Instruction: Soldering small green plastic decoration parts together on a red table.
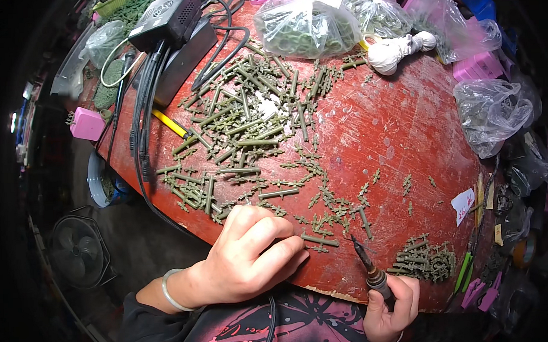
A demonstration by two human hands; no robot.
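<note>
My left hand point(248, 255) rests on the near edge of the red table point(393, 124), its fingertips pinching a short olive-green plastic rod point(319, 240). My right hand point(391, 307) grips a soldering iron point(368, 267) low at the table's edge, with the dark tip pointing up and left toward the rod. A wide scatter of green plastic stems and small leafy pieces point(248, 132) covers the table's left and middle. A smaller pile of joined green pieces point(423, 259) lies just right of the iron's tip.
Clear bags of green parts point(308, 26) and a white string ball point(396, 51) sit at the far side. A dark box with black cables point(169, 21) stands far left. More bags point(492, 112), pink boxes point(477, 67), a fan point(77, 250) on the floor.
</note>
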